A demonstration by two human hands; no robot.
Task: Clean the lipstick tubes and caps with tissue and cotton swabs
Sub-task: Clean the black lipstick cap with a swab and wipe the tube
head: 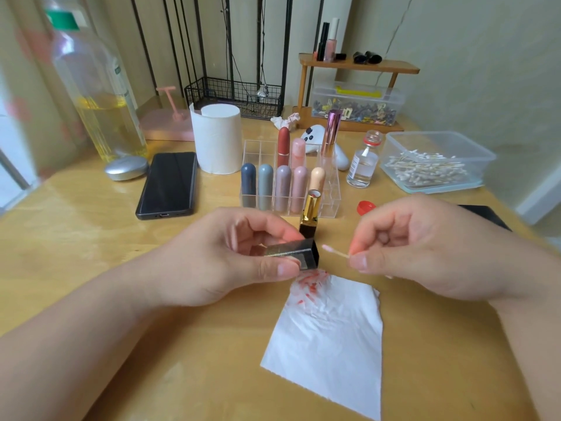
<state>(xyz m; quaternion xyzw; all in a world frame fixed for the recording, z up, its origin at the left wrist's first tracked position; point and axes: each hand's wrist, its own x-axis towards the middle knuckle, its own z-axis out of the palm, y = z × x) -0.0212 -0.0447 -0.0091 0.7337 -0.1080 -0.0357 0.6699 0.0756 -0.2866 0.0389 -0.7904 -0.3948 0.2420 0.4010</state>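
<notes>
My left hand (230, 256) grips a black square lipstick cap (299, 254) sideways, its open end facing right. My right hand (416, 247) pinches a cotton swab (334, 251) whose pink-stained tip points at the cap's opening, a short gap away. Just behind the cap a gold and black lipstick tube (310, 212) stands upright and uncapped on the table. Below the hands lies a white tissue (331, 338) with red lipstick smears at its top corner.
A clear organiser (329, 205) holds several capped lipsticks. Behind it stand a tissue roll (217, 138), a small glass bottle (362, 161) and a tub of cotton swabs (431, 161). A red bottle cap (365, 207), a phone (168, 185) and a big oil bottle (97, 86) are nearby.
</notes>
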